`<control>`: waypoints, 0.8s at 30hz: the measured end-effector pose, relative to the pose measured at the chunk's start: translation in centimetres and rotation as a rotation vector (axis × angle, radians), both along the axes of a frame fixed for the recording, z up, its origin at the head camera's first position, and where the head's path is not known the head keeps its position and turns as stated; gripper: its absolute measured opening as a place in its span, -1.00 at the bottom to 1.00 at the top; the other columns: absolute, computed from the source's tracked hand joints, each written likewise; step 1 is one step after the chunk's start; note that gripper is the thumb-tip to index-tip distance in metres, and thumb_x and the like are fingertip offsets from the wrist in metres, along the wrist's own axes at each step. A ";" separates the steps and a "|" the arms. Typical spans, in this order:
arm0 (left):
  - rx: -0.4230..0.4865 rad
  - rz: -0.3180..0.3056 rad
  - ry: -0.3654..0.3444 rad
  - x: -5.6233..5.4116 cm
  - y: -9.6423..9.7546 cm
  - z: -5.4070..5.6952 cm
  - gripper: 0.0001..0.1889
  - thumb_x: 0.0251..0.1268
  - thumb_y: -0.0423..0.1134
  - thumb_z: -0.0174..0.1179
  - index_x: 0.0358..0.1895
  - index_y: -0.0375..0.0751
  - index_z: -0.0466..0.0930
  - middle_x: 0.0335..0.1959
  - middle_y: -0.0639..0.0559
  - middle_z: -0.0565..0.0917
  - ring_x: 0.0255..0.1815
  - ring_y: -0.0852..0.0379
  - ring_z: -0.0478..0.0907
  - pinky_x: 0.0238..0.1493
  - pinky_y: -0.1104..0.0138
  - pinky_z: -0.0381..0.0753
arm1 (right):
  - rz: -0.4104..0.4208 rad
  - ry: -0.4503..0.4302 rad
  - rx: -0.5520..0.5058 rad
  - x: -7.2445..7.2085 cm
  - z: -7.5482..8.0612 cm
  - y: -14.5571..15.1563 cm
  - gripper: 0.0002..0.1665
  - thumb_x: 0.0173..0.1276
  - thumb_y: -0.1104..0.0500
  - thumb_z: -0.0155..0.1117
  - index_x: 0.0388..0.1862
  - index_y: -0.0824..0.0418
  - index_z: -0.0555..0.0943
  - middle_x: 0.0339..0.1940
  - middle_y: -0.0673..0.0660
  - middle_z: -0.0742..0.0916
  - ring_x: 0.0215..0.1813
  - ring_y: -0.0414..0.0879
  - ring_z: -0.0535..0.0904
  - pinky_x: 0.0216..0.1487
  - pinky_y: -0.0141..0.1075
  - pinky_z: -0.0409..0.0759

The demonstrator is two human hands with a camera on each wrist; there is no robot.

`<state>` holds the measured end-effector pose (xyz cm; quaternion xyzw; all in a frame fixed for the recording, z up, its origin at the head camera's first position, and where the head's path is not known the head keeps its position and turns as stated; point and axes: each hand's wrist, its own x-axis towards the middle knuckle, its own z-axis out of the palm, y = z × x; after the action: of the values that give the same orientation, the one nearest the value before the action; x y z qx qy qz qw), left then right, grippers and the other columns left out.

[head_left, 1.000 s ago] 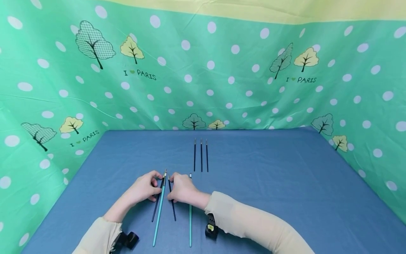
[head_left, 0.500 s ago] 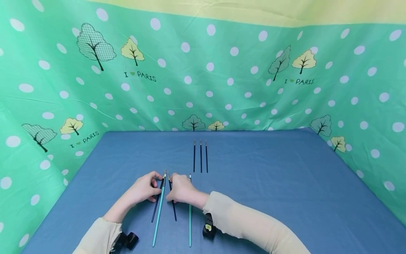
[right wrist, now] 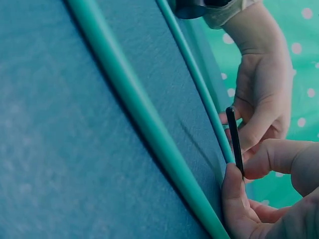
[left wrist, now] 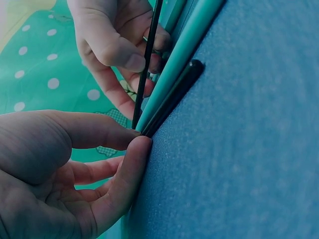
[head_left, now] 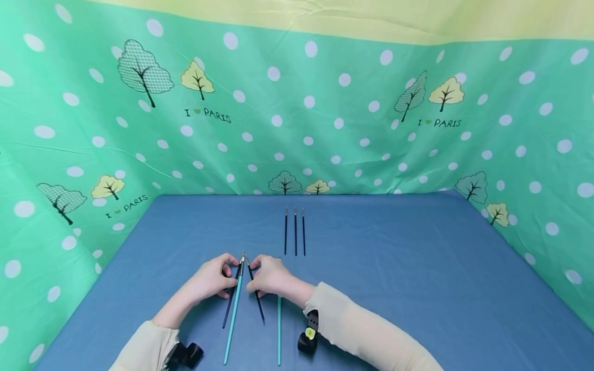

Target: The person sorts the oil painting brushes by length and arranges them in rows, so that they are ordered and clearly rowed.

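Note:
My left hand [head_left: 213, 278] pinches a dark paintbrush [head_left: 228, 312] with thumb and fingertips at the left of the table's middle. Right beside that brush lies a teal paintbrush [head_left: 233, 322], its tip meeting the dark one's. A second dark paintbrush [head_left: 260, 308] is pinched between the thumb and finger of my right hand [head_left: 273, 276]. In the right wrist view this dark brush [right wrist: 233, 134] tilts up off the cloth, its shadow below. Under the right hand, another teal paintbrush [head_left: 279, 332] lies on the table, partly covered by the hand.
Three thin dark paintbrushes [head_left: 295, 234] lie side by side farther back on the blue tablecloth [head_left: 394, 257]. A green dotted curtain [head_left: 352, 149] closes off the back and sides. Each wrist wears a black camera [head_left: 307, 341].
The lower end of the right hand's dark paintbrush has swung to the right. The right hand has shifted slightly right; the left hand holds its place. The head view has tilted up a little.

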<state>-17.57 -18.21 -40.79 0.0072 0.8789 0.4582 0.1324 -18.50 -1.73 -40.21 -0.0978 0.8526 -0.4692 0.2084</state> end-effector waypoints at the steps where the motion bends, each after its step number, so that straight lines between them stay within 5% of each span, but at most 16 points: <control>1: -0.001 0.001 0.000 0.0 0.0 0.0 -0.63 0.03 -0.47 0.20 -0.03 -0.28 0.41 -0.45 -0.10 0.36 -0.71 0.09 0.49 -0.63 0.29 0.65 | -0.007 -0.010 -0.014 0.0 -0.1 0.0 -0.50 -0.03 0.37 0.34 -0.04 0.26 0.47 -0.49 0.06 0.58 -0.64 -0.10 0.54 -0.64 -0.34 0.61; 9: -0.015 0.006 -0.009 -0.2 0.0 -0.2 -0.62 0.03 -0.46 0.21 -0.01 -0.28 0.41 -0.45 -0.10 0.37 -0.71 0.09 0.49 -0.63 0.29 0.65 | -0.072 -0.059 -0.124 -0.8 -0.1 0.6 -0.53 0.00 0.41 0.29 -0.05 0.21 0.48 -0.43 0.11 0.56 -0.60 -0.07 0.54 -0.60 -0.31 0.63; 24: -0.010 -0.031 -0.015 -0.4 -0.3 -0.3 -0.61 0.05 -0.45 0.20 0.00 -0.29 0.38 -0.43 -0.10 0.36 -0.68 0.07 0.49 -0.62 0.30 0.65 | -0.128 -0.031 -0.228 -5.5 0.9 5.1 -0.48 0.08 0.45 0.18 0.07 0.20 0.46 -0.35 0.16 0.56 -0.55 -0.06 0.53 -0.41 -0.17 0.69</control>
<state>-18.01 -18.47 -41.12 0.0169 0.8800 0.4517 0.1461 -24.02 3.38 -39.26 -0.0591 0.7948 -0.5770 0.1787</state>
